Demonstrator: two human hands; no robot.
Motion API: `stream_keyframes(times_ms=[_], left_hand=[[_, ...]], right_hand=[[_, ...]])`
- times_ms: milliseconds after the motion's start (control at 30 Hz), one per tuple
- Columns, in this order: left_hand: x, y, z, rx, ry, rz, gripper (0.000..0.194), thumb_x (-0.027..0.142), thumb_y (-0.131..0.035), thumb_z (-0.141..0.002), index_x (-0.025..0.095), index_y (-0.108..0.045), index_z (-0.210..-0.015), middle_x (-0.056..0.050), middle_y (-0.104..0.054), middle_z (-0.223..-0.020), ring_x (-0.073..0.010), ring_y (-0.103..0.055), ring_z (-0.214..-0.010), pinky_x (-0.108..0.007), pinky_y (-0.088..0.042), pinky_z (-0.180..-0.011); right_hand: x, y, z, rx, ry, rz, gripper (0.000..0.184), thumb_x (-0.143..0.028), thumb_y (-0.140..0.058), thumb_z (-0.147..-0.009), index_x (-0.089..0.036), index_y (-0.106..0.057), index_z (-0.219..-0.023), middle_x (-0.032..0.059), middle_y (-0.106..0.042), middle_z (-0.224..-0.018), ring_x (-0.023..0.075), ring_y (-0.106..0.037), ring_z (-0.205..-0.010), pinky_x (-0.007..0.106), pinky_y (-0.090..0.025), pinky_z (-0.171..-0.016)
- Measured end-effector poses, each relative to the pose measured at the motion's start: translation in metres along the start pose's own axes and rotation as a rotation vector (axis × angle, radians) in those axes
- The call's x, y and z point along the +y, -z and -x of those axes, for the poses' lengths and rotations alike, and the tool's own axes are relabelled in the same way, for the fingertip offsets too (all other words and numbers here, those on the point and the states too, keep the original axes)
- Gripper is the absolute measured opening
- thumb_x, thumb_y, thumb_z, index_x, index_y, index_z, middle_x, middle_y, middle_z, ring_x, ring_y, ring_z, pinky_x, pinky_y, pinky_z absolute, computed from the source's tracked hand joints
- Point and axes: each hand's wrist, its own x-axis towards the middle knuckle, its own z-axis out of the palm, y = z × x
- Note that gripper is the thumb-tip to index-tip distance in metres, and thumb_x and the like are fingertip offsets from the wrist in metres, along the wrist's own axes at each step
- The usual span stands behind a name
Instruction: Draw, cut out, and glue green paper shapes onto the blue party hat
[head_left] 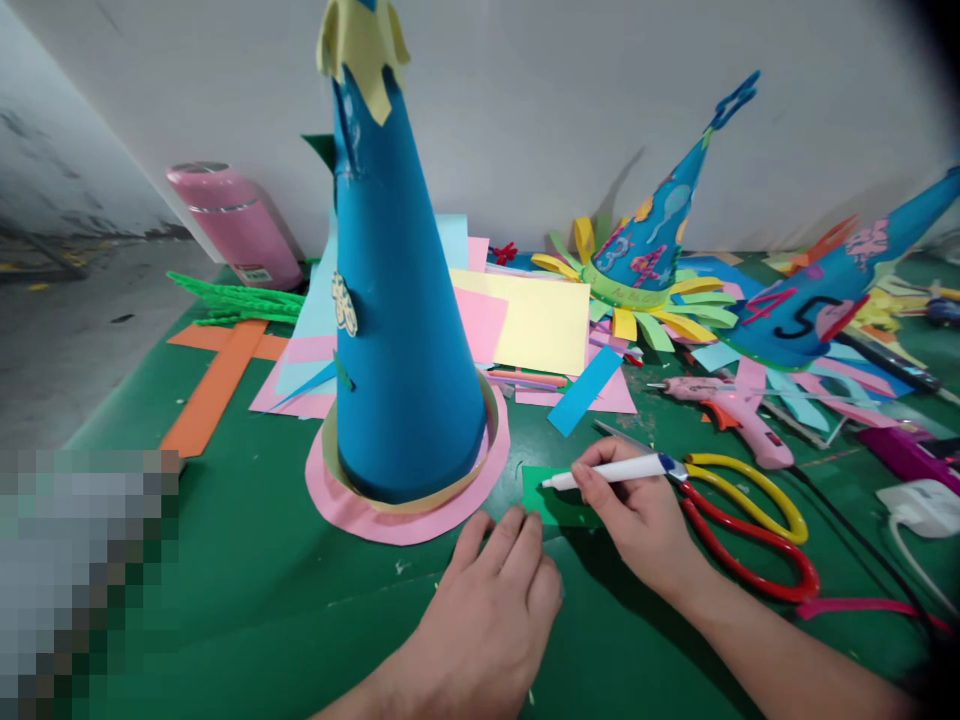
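Observation:
My right hand [637,510] is closed round a white marker [615,471] with a dark blue end. The marker's dark tip touches a small green piece of paper [551,508] lying on the table. Bent fingers of my left hand [502,590] press at the paper's lower left edge; the thumb is hidden. Just beyond my left hand stands a tall blue paper cone hat [405,330], upright on a pink ring brim [352,520], with a yellow drip-shaped top. Scissors [750,540] with one red and one yellow handle lie beside my right hand, partly behind it.
Two decorated blue cone hats [649,240] [810,310] stand at the back right. A pink glue gun [739,405] lies in front of them. Coloured paper sheets [540,320], green pipe cleaners [247,300], orange strips [217,390] and a pink bottle [236,225] are along the back.

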Motion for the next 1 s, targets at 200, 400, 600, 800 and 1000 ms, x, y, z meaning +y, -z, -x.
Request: stream_keyframes(times_ms=[200,400,600,800,1000], left_hand=[[0.0,0.001,0.0,-0.011,-0.018,0.011,0.019,0.029,-0.045,-0.082,0.017,-0.056,-0.092,-0.011,-0.059,-0.114,-0.0256,-0.049,-0.107,-0.041,-0.025,-0.09],[0.001,0.0,-0.001,0.012,-0.017,-0.009,0.02,0.029,-0.045,-0.082,0.017,-0.056,-0.093,-0.011,-0.06,-0.113,-0.0255,-0.049,-0.107,-0.041,-0.024,-0.09],[0.002,0.0,0.001,0.026,-0.016,0.001,0.02,0.03,-0.045,-0.082,0.017,-0.056,-0.092,-0.01,-0.061,-0.112,-0.0246,-0.05,-0.105,-0.04,-0.024,-0.089],[0.001,0.002,-0.001,0.023,0.003,0.007,0.019,0.031,-0.045,-0.083,0.018,-0.057,-0.09,-0.009,-0.062,-0.111,-0.0236,-0.05,-0.105,-0.04,-0.023,-0.088],[0.0,0.002,-0.002,0.013,0.015,0.0,0.019,0.031,-0.045,-0.083,0.018,-0.058,-0.087,-0.007,-0.063,-0.11,-0.023,-0.05,-0.105,-0.039,-0.02,-0.089]], right_hand=[[0.006,0.002,-0.003,0.113,-0.067,-0.242,0.019,-0.036,-0.053,-0.082,-0.02,-0.048,-0.075,-0.0073,-0.039,-0.052,0.0081,-0.033,-0.044,0.021,-0.024,-0.04],[0.006,0.003,-0.002,0.196,-0.04,-0.251,0.012,-0.032,-0.053,-0.082,-0.021,-0.05,-0.079,-0.0067,-0.041,-0.054,0.0086,-0.035,-0.046,0.021,-0.026,-0.041],[-0.002,0.004,0.001,0.056,0.004,-0.212,0.008,-0.028,-0.053,-0.081,-0.021,-0.054,-0.083,-0.0062,-0.04,-0.057,0.009,-0.034,-0.047,0.021,-0.028,-0.041],[0.0,0.002,0.0,0.03,-0.029,-0.234,0.009,-0.028,-0.052,-0.083,-0.02,-0.053,-0.08,-0.0068,-0.038,-0.055,0.0081,-0.03,-0.045,0.021,-0.025,-0.04],[0.002,-0.001,0.0,0.007,-0.047,-0.188,0.01,-0.028,-0.053,-0.083,-0.02,-0.05,-0.078,-0.0059,-0.041,-0.057,0.0086,-0.035,-0.049,0.021,-0.028,-0.043]])
